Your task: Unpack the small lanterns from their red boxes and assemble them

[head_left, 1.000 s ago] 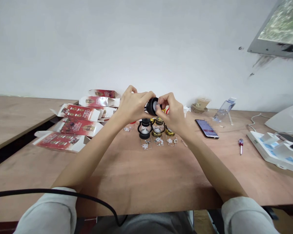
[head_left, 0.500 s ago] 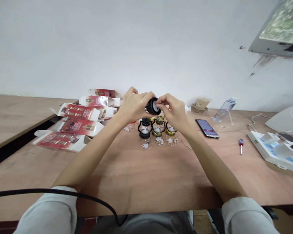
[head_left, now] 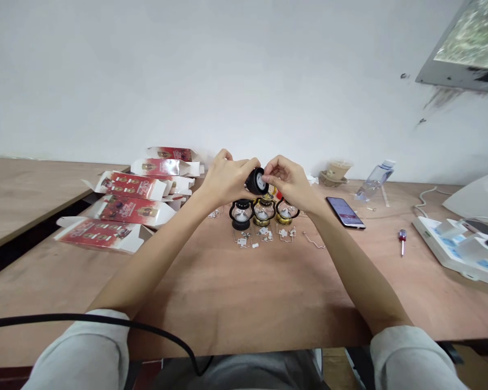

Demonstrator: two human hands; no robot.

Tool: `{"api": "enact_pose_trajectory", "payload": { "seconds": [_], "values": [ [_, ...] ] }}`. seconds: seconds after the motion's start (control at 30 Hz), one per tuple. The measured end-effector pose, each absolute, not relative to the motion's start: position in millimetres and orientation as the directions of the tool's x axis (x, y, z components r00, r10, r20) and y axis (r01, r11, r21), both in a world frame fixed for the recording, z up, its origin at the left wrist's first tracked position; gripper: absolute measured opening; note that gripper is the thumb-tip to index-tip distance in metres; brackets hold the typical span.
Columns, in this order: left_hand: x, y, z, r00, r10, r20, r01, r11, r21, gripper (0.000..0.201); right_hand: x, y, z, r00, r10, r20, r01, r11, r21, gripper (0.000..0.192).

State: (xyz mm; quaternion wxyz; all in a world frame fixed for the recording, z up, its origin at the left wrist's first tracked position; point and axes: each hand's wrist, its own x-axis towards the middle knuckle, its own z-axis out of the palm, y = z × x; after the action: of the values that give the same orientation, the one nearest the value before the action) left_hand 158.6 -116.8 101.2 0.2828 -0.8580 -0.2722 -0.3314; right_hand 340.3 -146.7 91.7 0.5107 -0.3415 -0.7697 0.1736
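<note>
My left hand (head_left: 230, 177) is closed around a small black lantern (head_left: 254, 183), tilted so that its round underside with a white disc faces right. At that disc, the thumb and fingertips of my right hand (head_left: 288, 183) are pinched together; whatever they hold, if anything, is too small to make out. Below the hands, a black lantern (head_left: 241, 215) and two gold-and-black lanterns, one in the middle (head_left: 263, 214) and one at the right (head_left: 285, 213), stand upright in a row. Small white pieces (head_left: 242, 242) and thin bent wires (head_left: 314, 241) lie in front of them.
Red and white printed boxes (head_left: 127, 210) lie at the left. To the right are a phone (head_left: 345, 212), a screwdriver (head_left: 402, 242), a tilted bottle (head_left: 376, 180), a cup (head_left: 336, 171) and a power strip (head_left: 451, 246). A black cable (head_left: 146, 328) crosses the lower left.
My right fingertips have drawn slightly back from the lantern's underside, and more of the white disc shows. A small white piece now lies on the table in front of the black lantern.
</note>
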Motion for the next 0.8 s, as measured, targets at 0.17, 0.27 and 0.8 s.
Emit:
{"api": "enact_pose_trajectory", "payload": {
  "seconds": [0.17, 0.27, 0.8],
  "values": [
    [160, -117, 103, 0.602, 0.321, 0.731, 0.677, -0.691, -0.254, 0.035, 336, -150, 92, -0.248, 0.679, 0.691, 0.404, 0.721, -0.563, 0.007],
    [158, -120, 107, 0.572, 0.34, 0.746, 0.691, -0.69, -0.216, 0.04, 341, -150, 99, -0.2, 0.637, 0.744, 0.445, 0.736, -0.511, 0.009],
    [142, -139, 131, 0.471, 0.307, 0.827, 0.668, -0.737, -0.107, 0.037, 475, -183, 8, -0.136, 0.99, 0.039, 0.938, 0.141, -0.317, 0.016]
  ]
}}
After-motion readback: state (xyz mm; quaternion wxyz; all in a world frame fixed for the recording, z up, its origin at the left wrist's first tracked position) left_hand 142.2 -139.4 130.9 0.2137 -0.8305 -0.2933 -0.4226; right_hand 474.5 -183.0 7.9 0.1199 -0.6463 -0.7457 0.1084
